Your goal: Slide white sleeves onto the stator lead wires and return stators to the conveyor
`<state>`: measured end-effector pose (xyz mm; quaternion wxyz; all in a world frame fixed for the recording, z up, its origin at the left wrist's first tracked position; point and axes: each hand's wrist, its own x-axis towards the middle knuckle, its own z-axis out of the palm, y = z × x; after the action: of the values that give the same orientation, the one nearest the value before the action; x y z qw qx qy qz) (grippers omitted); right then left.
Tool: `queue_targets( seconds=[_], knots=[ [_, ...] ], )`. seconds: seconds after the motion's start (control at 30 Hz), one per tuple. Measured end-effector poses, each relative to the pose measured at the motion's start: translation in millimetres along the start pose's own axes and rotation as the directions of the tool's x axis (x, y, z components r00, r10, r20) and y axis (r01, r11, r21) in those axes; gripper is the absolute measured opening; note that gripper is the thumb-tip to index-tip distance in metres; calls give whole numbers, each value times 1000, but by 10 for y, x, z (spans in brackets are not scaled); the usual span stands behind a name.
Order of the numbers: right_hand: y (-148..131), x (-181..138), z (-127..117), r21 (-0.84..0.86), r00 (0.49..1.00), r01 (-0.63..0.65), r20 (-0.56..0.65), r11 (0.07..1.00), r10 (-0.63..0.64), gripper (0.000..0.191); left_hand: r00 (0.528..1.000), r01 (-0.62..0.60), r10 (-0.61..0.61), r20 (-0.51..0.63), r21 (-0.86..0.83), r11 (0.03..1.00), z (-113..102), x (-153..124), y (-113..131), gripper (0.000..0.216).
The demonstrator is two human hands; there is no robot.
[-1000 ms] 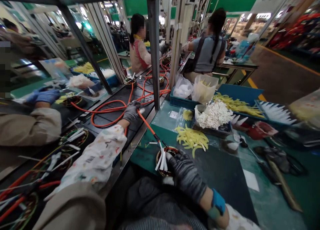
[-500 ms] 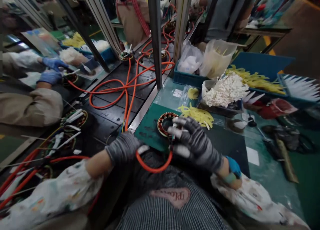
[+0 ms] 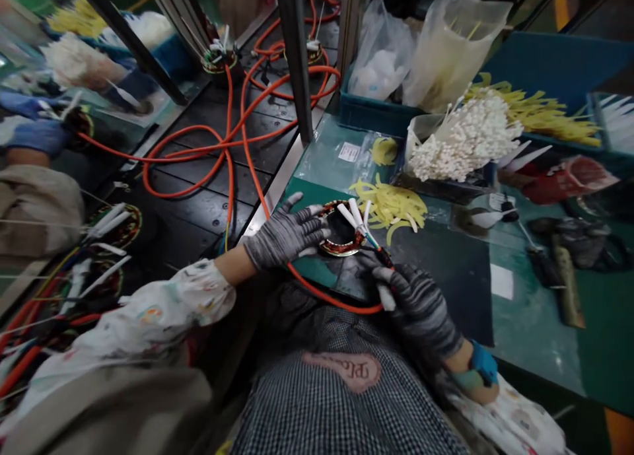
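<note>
A ring-shaped motor stator [image 3: 341,249] with copper windings lies on the green mat before me. White sleeves [image 3: 352,214] on thin wires stand up from its right side. My left hand [image 3: 287,234], in a grey striped glove, rests at the ring's left edge with its fingers spread. My right hand [image 3: 413,300], gloved alike, is closed on the end of an orange cable [image 3: 337,302], just right of and below the ring. From there the cable loops in front of the stator and passes under my left hand toward the black bench.
Yellow strips [image 3: 391,207] lie just behind the stator. A box of white sleeves [image 3: 463,141] and blue bins [image 3: 369,108] stand behind them. A metal post [image 3: 296,59] rises at back. Leftward, a co-worker's gloved hands [image 3: 37,131] hold another stator.
My left hand has left the cable and moved right and forward to the stator. My right hand has drawn back from the ring, now gripping the cable end. The view has tilted down.
</note>
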<state>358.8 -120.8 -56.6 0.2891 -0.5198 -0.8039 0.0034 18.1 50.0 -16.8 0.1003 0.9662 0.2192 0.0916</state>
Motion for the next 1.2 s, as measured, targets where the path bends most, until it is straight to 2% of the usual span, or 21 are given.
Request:
queue_targets(
  seconds=[0.07, 0.2, 0.33, 0.47, 0.57, 0.63, 0.73, 0.83, 0.9, 0.97, 1.07, 1.13, 1.2],
  knots=[
    [45, 101, -17, 27, 999, 3, -36, 1000, -2, 32, 999, 23, -25, 35, 74, 997, 98, 71, -7, 35],
    [61, 292, 17, 88, 997, -32, -72, 996, 39, 36, 998, 61, -60, -15, 99, 993, 234, 68, 298, 34],
    [11, 366, 110, 158, 990, -115, -65, 981, 126, 39, 999, 9, -5, -53, 70, 997, 18, 166, 423, 41],
    [32, 387, 84, 168, 986, -127, -85, 978, 143, 42, 996, 22, -23, -81, -13, 1000, -209, 675, 292, 62],
    [190, 471, 7, 118, 983, -158, -73, 980, 167, 37, 997, 11, 4, 75, -199, 980, -178, 1097, 149, 46],
    [341, 543, -13, 61, 979, -177, -89, 982, 182, 33, 988, 1, 53, 145, -346, 938, -115, 1250, 52, 39],
    [487, 564, 13, 48, 980, -129, -148, 990, 135, 29, 993, 52, 14, 114, -559, 828, -47, 1270, -49, 34],
    [383, 416, 39, 54, 977, -18, -210, 998, 28, 30, 990, 139, -94, 103, -730, 669, -22, 1188, -63, 34],
    [213, 274, 33, 9, 975, -60, -212, 998, 60, 35, 982, 187, -129, 138, -807, 561, -8, 1154, -39, 37],
    [46, 172, 21, -72, 965, -205, -184, 976, 189, 35, 974, 221, -151, 167, -839, 497, 13, 1146, -13, 38],
    [-92, 152, 26, -132, 926, -362, -166, 923, 340, 29, 973, 210, -187, 131, -837, 506, 43, 1146, 5, 40],
    [-107, 188, 41, -98, 919, -378, -158, 921, 361, 29, 976, 185, -195, 93, -824, 535, 42, 1130, 13, 42],
    [-93, 207, 51, -16, 919, -372, -147, 928, 366, 26, 982, 153, -185, 45, -762, 630, 18, 1093, 43, 48]
  ],
)
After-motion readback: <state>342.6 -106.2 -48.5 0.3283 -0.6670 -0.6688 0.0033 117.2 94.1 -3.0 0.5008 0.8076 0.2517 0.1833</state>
